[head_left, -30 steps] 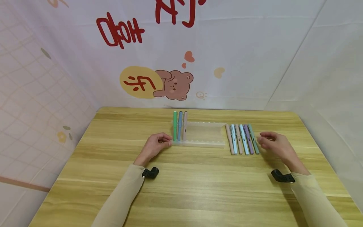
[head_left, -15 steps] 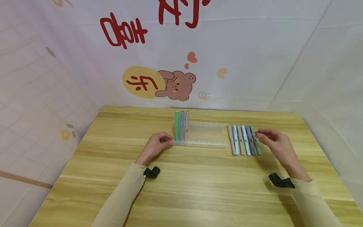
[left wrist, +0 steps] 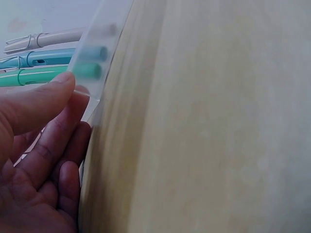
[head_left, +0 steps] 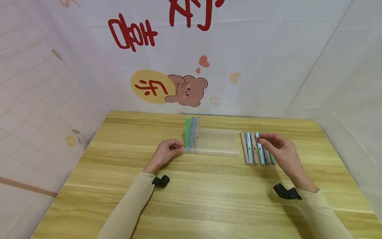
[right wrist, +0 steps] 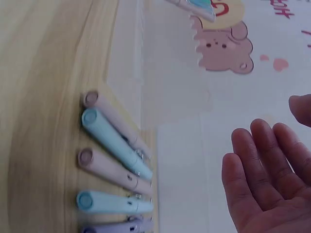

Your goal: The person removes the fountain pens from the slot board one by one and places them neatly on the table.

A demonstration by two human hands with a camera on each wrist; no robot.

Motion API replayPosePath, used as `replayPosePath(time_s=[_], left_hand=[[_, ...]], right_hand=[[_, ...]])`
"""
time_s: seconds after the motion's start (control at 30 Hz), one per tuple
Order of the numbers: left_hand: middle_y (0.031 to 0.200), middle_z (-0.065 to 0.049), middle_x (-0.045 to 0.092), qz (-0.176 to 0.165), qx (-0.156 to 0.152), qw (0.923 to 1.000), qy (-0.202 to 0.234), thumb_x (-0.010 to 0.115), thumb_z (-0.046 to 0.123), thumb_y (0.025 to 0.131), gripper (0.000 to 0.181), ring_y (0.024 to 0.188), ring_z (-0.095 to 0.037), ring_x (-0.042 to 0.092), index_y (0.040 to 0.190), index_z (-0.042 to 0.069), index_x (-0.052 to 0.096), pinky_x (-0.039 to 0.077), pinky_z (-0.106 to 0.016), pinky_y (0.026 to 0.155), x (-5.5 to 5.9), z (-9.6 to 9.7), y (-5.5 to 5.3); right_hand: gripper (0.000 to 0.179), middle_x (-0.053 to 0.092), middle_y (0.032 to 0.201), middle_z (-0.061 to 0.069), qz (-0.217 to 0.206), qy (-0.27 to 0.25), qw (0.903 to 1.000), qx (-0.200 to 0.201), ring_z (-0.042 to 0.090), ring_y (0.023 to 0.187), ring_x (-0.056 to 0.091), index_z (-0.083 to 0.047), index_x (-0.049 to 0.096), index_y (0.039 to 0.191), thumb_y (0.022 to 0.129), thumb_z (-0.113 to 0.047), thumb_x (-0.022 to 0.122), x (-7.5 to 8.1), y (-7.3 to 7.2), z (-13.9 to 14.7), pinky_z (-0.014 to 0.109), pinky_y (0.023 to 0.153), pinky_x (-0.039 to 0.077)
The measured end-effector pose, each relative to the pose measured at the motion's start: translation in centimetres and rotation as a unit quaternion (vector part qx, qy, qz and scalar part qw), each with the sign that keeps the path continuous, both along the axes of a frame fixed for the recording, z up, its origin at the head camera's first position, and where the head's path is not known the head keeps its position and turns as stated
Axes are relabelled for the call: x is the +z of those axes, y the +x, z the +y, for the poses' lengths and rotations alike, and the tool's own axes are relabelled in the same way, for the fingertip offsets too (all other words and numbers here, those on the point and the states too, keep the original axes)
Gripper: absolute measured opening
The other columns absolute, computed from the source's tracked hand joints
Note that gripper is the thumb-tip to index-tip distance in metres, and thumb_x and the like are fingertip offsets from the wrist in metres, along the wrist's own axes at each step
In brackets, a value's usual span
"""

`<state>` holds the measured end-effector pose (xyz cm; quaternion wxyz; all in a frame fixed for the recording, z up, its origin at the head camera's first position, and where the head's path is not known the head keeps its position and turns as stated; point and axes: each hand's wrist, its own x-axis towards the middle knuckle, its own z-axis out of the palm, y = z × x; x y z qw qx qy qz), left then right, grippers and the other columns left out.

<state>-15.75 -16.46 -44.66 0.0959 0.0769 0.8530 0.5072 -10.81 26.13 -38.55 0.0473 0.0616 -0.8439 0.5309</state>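
My left hand pinches the left front corner of a clear plastic pen rack between thumb and fingers. Three pens stand side by side at the rack's left end: a green pen, a blue pen and a pale pink pen. To the right of the rack, several capped pens lie in a row, among them a light blue pen and a purple pen. Over the right part of that row hovers my right hand, holding nothing, its fingers extended. It partly hides the purple and dark green pens.
All of this rests on a wood-grain table. Right behind it hangs a white cloth backdrop with a printed bear and red characters. More cloth closes off the left and right sides.
My right hand has moved left, from beside the dark green pen to above the right part of the pen row. The left hand stays at the rack's corner. The head view has shifted slightly.
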Motion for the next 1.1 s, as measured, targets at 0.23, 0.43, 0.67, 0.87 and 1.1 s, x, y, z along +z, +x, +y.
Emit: replayPosePath(time_s=[0.23,0.43,0.67,0.87,1.1], left_hand=[[0.099,-0.002,0.073,0.003,-0.006,1.0000,0.004,0.076,0.012,0.096,0.014,0.091,-0.017,0.065,0.109,0.009,0.077,0.049,-0.033,0.082,-0.3,-0.2,0.1],[0.097,-0.002,0.073,0.008,-0.006,0.9999,0.005,0.076,0.012,0.096,0.014,0.090,-0.017,0.065,0.109,0.009,0.077,0.049,-0.033,0.082,-0.4,-0.3,0.3],[0.099,-0.002,0.073,0.004,-0.013,0.9999,0.009,0.075,0.013,0.096,0.015,0.092,-0.017,0.065,0.111,0.010,0.077,0.049,-0.034,0.084,-0.4,-0.4,0.3],[0.099,-0.002,0.074,0.010,-0.018,0.9997,0.010,0.076,0.014,0.096,0.014,0.092,-0.018,0.065,0.110,0.010,0.077,0.049,-0.036,0.085,-0.5,-0.4,0.1],[0.098,-0.002,0.073,0.011,-0.017,0.9997,0.009,0.075,0.013,0.096,0.014,0.092,-0.018,0.065,0.110,0.009,0.077,0.049,-0.036,0.086,-0.3,-0.6,0.1]], right_hand=[[0.037,0.074,0.120,0.003,-0.001,-0.019,0.9997,0.018,0.006,0.109,0.068,-0.001,0.066,0.131,0.104,-0.026,0.066,0.3,0.5,-1.9,0.016,0.088,0.051],[0.035,0.073,0.122,0.009,-0.006,-0.016,0.9992,0.036,0.005,0.109,0.068,-0.004,0.068,0.129,0.104,-0.029,0.065,0.0,0.4,-3.8,0.017,0.090,0.051],[0.036,0.071,0.124,0.013,-0.008,-0.028,0.9973,0.068,0.006,0.110,0.068,-0.001,0.066,0.130,0.105,-0.027,0.064,-0.5,-0.2,-5.9,0.018,0.091,0.052],[0.036,0.072,0.124,0.012,-0.021,-0.036,0.9965,0.072,0.017,0.113,0.069,-0.006,0.068,0.128,0.103,-0.032,0.067,-1.0,-1.0,-7.4,0.019,0.092,0.051],[0.041,0.072,0.124,0.010,-0.031,-0.040,0.9954,0.082,0.025,0.115,0.068,-0.003,0.067,0.129,0.102,-0.033,0.068,-1.6,-1.7,-9.5,0.022,0.091,0.052]])
